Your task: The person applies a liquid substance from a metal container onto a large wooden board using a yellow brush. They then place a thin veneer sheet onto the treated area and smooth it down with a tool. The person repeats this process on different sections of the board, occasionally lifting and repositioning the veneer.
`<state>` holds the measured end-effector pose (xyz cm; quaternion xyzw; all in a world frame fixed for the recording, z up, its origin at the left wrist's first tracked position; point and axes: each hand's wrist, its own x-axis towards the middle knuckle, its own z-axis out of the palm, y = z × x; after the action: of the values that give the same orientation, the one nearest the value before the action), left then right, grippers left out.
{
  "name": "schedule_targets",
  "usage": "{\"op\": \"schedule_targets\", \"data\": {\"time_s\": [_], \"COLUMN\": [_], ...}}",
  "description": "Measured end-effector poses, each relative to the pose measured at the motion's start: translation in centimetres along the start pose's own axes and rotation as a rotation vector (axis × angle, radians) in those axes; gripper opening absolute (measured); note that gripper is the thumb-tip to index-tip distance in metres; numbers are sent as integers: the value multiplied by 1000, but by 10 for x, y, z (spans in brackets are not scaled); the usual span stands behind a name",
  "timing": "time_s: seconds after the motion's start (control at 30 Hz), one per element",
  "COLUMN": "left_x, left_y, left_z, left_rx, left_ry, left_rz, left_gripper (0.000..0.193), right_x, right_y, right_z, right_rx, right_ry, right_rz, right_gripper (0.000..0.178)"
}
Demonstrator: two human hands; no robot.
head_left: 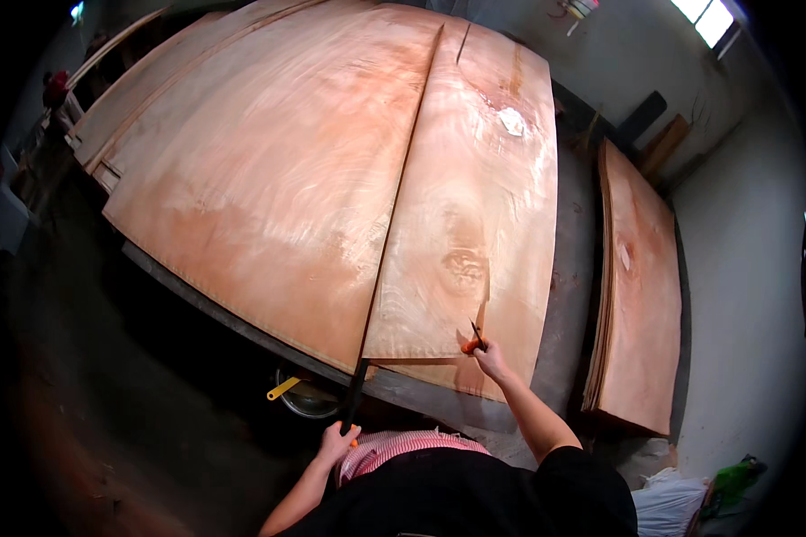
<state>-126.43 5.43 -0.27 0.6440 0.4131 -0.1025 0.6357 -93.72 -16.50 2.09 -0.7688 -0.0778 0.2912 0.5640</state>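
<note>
Left to right: a broad pinkish-tan wood sheet (260, 179) spreads around ten o'clock, and near seven o'clock the left hand (336, 438) is closed around the lower end of a dark strip (356, 394) that reaches up to the sheet's near edge. A narrower wood sheet (457, 170) lies toward one o'clock; at its near end, between four and five o'clock, the right hand (491, 360) grips a small orange-and-dark tool (471, 346). At three o'clock is a stack of similar sheets (640, 304).
</note>
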Motion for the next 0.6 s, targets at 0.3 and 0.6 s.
{"op": "schedule_targets", "data": {"time_s": [0.3,0.6], "left_x": [-3,-28], "left_y": [43,112], "left_z": [47,61], "left_rx": [-132,-90], "left_ry": [260,145], "left_rz": [61,291], "left_gripper": [22,33], "right_x": [-57,-80], "right_y": [48,2], "right_z": [-35,-9], "right_rx": [-97,-152], "right_ry": [-86,-301], "right_rz": [-23,67], "right_gripper": [15,27]}}
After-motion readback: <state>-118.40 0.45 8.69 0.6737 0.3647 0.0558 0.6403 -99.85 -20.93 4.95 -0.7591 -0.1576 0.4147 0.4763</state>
